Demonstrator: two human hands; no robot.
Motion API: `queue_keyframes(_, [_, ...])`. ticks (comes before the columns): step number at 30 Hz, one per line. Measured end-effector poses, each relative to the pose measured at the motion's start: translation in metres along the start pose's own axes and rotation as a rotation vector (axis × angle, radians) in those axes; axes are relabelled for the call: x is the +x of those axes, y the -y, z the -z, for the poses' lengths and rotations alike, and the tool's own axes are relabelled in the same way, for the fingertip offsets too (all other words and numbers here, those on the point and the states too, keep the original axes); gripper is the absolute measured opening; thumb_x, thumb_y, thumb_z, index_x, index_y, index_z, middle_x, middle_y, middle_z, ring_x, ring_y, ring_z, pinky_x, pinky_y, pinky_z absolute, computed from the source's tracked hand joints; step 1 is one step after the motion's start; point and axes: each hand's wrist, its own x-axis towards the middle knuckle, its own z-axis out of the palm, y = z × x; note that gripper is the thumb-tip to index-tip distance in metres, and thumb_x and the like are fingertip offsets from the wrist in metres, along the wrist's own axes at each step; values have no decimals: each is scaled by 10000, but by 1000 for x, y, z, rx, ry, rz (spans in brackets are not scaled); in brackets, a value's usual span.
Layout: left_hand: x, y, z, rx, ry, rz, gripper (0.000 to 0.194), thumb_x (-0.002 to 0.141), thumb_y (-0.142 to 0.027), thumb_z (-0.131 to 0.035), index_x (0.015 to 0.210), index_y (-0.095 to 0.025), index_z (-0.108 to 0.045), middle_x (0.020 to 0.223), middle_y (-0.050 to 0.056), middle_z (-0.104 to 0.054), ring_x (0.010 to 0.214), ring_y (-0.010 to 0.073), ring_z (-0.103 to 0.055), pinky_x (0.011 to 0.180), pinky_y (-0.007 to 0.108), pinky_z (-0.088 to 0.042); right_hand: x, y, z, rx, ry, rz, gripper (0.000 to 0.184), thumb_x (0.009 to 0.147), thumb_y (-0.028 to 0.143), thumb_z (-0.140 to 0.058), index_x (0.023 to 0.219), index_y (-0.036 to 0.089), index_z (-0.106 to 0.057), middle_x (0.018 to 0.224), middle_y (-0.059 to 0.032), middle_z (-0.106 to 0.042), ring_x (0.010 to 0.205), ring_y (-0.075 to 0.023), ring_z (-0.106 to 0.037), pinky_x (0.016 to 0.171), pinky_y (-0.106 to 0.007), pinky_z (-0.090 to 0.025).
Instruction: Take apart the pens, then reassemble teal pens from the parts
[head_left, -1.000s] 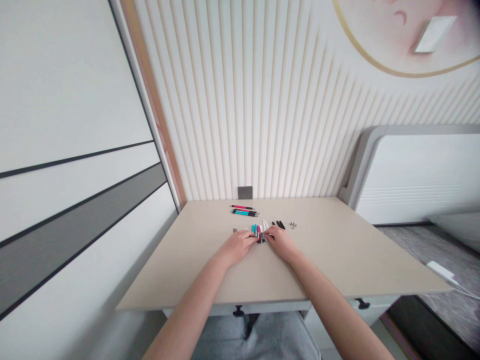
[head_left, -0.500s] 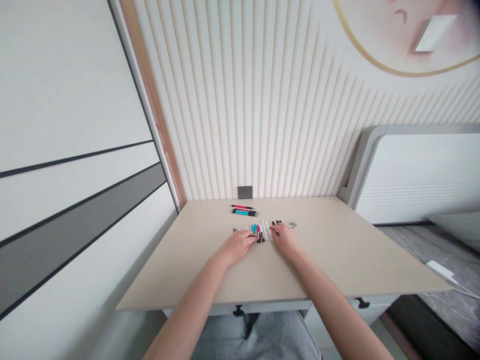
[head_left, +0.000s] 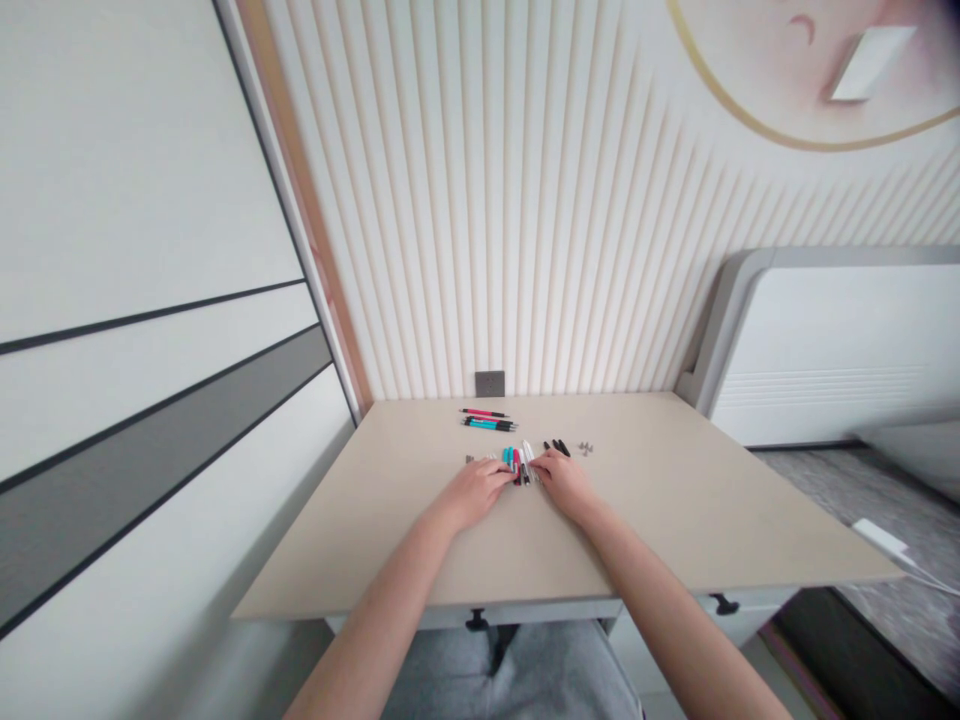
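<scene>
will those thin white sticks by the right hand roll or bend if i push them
The white sticks would probably roll or slide, being thin and lying on the flat desk. They look straight, so are likely fairly stiff. They lie close together by the right hand, so pushing one could nudge another.

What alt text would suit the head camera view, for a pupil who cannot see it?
A person's left hand and right hand are among small pen parts in red, blue, white and black on a beige desk. Red and blue pens lie farther back, near a ribbed wall.
</scene>
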Motion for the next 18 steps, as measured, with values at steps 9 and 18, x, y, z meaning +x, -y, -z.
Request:
queue_keyframes(9, [0,-2,2,0,7,3,343,928,-122,-464,1212,-245,-613,1174,56,-633,1071,189,-576,946,354,-471,-3,10,6,-48,31,-37,305,922,174,-452,1053,247,-718,1045,-79,-650,917,-196,-631,766,-258,-423])
queue_keyframes(18, [1,-2,2,4,4,7,336,931,-130,-463,1205,-249,-617,1168,52,-634,1068,188,-575,954,351,-465,-2,12,7,-86,82,-47,327,944,201,-420,1091,271,-704,1051,-62,-635,924,-174,-625,770,-240,-409])
